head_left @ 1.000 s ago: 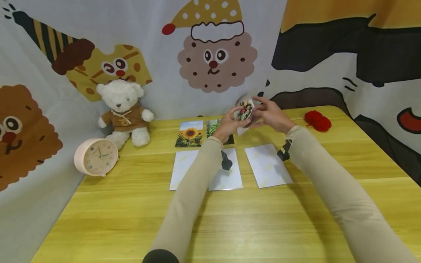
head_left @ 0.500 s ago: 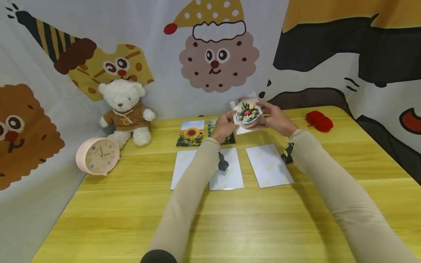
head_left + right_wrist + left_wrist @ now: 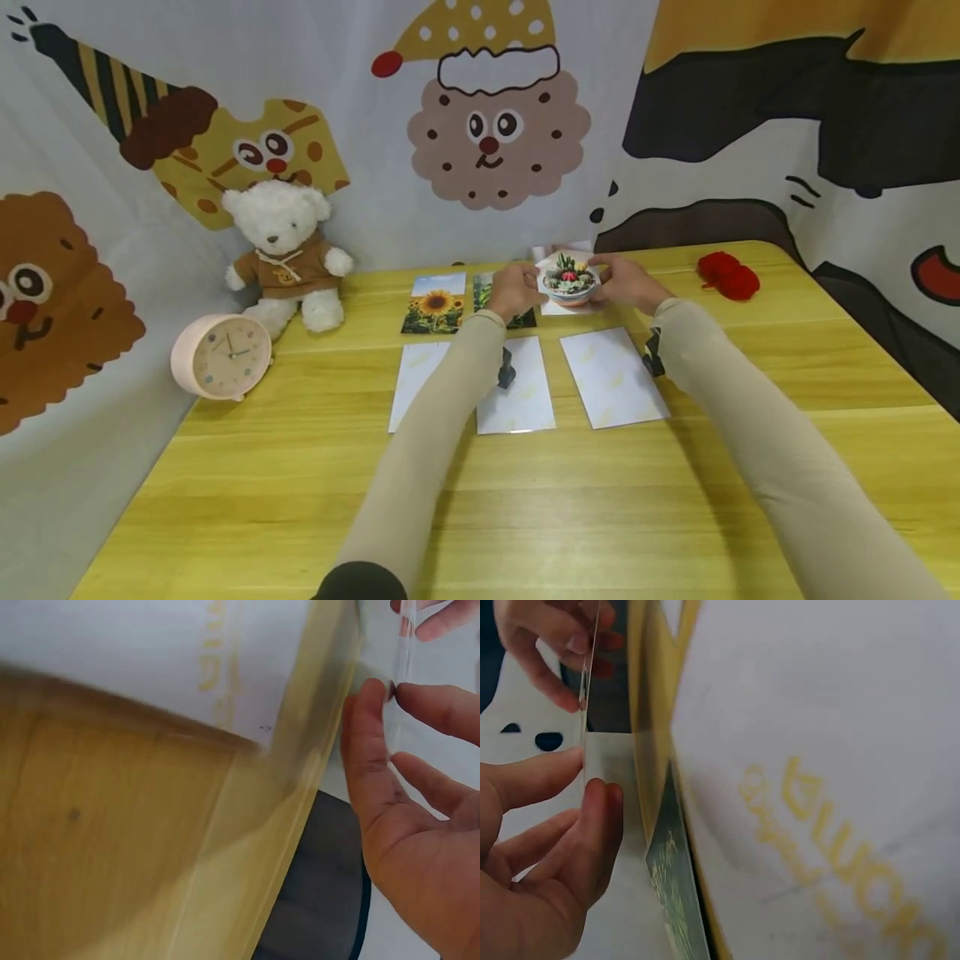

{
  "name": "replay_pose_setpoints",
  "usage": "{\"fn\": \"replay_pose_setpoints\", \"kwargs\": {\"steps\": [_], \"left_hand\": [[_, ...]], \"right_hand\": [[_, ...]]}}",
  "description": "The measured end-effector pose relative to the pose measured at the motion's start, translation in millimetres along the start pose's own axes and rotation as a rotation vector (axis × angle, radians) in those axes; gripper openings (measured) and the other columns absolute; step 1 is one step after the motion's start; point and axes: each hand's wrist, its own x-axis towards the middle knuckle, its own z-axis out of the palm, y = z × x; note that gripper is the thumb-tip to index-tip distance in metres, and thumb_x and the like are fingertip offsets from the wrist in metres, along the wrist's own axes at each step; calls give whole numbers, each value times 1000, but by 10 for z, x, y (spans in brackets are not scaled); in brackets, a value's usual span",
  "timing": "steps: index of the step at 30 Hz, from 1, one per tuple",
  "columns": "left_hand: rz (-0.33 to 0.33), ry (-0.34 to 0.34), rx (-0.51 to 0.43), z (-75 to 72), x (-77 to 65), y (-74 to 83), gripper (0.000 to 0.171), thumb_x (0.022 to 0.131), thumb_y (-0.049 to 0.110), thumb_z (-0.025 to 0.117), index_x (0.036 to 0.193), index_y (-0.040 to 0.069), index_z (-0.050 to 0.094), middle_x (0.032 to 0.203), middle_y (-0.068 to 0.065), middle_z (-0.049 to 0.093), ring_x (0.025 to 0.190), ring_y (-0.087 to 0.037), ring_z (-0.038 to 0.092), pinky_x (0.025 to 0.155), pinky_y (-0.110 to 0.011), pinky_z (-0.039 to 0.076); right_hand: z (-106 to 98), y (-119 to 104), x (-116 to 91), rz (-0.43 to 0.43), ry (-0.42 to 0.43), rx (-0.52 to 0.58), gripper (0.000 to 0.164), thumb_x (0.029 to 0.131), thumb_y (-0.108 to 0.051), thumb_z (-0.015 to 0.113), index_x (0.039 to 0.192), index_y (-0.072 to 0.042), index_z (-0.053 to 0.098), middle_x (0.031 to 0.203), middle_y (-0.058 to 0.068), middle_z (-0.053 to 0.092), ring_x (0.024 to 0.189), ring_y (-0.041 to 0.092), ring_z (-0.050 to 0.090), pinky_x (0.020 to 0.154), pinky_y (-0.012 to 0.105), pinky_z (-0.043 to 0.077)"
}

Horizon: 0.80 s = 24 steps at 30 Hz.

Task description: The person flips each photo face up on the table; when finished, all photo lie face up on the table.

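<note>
Between my hands is a photo card (image 3: 568, 283) picturing a bowl of cacti and succulents, held near the table's back edge. My left hand (image 3: 516, 292) pinches its left edge; my right hand (image 3: 628, 285) pinches the right edge. In the left wrist view the card (image 3: 585, 712) appears edge-on between thumb and fingertips. The right wrist view shows thumb and finger meeting at the card's edge. Left of it lie a sunflower photo (image 3: 435, 304) and a green plant photo (image 3: 483, 289), the latter partly covered by my left hand.
Three white-backed cards lie in front: a left one (image 3: 412, 371), partly under my sleeve, a middle one (image 3: 528, 408) and a right one (image 3: 613, 379). A teddy bear (image 3: 288, 250) and pink clock (image 3: 228, 358) stand left. A red fuzzy object (image 3: 727, 277) lies right.
The cactus photo was tilted and blurred between the hands a second ago. It turned to face me, then came down toward the table, both hands lowering with it.
</note>
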Motion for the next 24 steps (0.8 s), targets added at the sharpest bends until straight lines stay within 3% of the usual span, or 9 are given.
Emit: {"fn": "replay_pose_setpoints", "kwargs": {"steps": [2, 5, 7, 9, 13, 16, 22, 24], "left_hand": [[-3, 19, 140, 31, 9, 19, 48, 85, 12, 80, 130, 9, 67, 110, -8, 75, 108, -25, 68, 109, -40, 49], [3, 29, 394, 81, 33, 46, 16, 86, 22, 79, 93, 10, 73, 87, 1, 72, 97, -19, 65, 114, -38, 44], [8, 47, 497, 113, 48, 65, 26, 85, 24, 78, 69, 12, 62, 72, 4, 62, 81, -16, 57, 106, -37, 48], [3, 46, 571, 132, 56, 88, 40, 87, 25, 76, 60, 15, 48, 63, 4, 51, 71, -16, 49, 98, -37, 52], [-34, 42, 614, 172, 49, 129, 26, 87, 26, 75, 67, 14, 64, 77, 2, 69, 88, -19, 65, 96, -37, 56], [-41, 31, 617, 181, 36, 156, 21, 86, 26, 77, 72, 12, 70, 88, -1, 74, 103, -24, 68, 92, -37, 58], [1, -2, 711, 204, 21, 177, 48, 91, 23, 72, 54, 17, 43, 59, 5, 48, 74, -15, 60, 69, -29, 54], [14, 5, 735, 221, 25, 178, 46, 91, 24, 71, 56, 17, 43, 60, 5, 51, 73, -15, 59, 69, -28, 54]], "right_hand": [[18, 9, 20, 0, 5, -40, 70, 88, -3, 70, 150, 1, 39, 111, 23, 61, 88, 23, 57, 67, 23, 48], [43, 14, 46, 11, 0, -97, 67, 86, -4, 70, 147, 3, 43, 102, 19, 62, 83, 21, 55, 65, 23, 46], [59, 18, 69, 21, -2, -143, 64, 85, -6, 70, 144, 4, 46, 100, 17, 61, 83, 21, 54, 66, 25, 45], [71, 19, 97, 22, -7, -186, 62, 85, -8, 70, 142, 4, 48, 102, 18, 61, 85, 22, 52, 71, 29, 46], [93, 26, 121, 5, -12, -267, 59, 84, -9, 68, 139, 4, 51, 114, 26, 65, 92, 28, 54, 86, 40, 50], [110, 15, 123, -8, -5, -305, 58, 82, -6, 65, 138, 4, 53, 127, 29, 64, 102, 33, 55, 97, 47, 49], [169, -12, 125, -28, -16, -349, 55, 83, -3, 62, 137, 4, 57, 138, 29, 59, 113, 36, 54, 100, 48, 47], [181, -9, 126, -27, -16, -348, 54, 84, -3, 62, 137, 4, 57, 140, 29, 56, 119, 37, 53, 104, 50, 46]]}}
